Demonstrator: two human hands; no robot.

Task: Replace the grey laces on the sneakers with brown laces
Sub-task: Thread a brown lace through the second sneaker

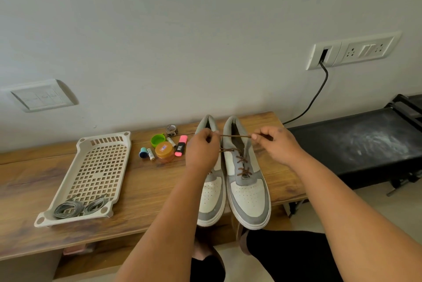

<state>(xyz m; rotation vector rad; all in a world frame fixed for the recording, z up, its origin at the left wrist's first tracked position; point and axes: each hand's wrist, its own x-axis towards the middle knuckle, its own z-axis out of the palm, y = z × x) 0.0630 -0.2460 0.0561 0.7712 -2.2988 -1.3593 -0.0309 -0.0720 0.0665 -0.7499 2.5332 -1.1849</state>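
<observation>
Sneakers (247, 192) side by side on the wooden bench (146, 181), long axes running away from the person, toes nearest the camera and overhanging the front edge, heels toward the wall. Uppers are off-white perforated panels with grey suede-like trim over thick white soles. On the right shoe, brown lace (235, 136) criss-crosses up the eyelets, thin and cord-like, and its upper stretch is pulled taut and level across the collar. Left hand (202, 147) pinches one end with fingers curled in; right hand (277, 144) pinches the other the same way, the two held apart over the shoe openings. Well off to the left, grey laces (78, 207) lie in two loose coils at the near end of a beige slotted plastic tray (98, 167). Between tray and shoes sit a pink highlighter (180, 146), an orange-lidded jar (164, 151), a green cap (157, 139) and small batteries (150, 154).
</observation>
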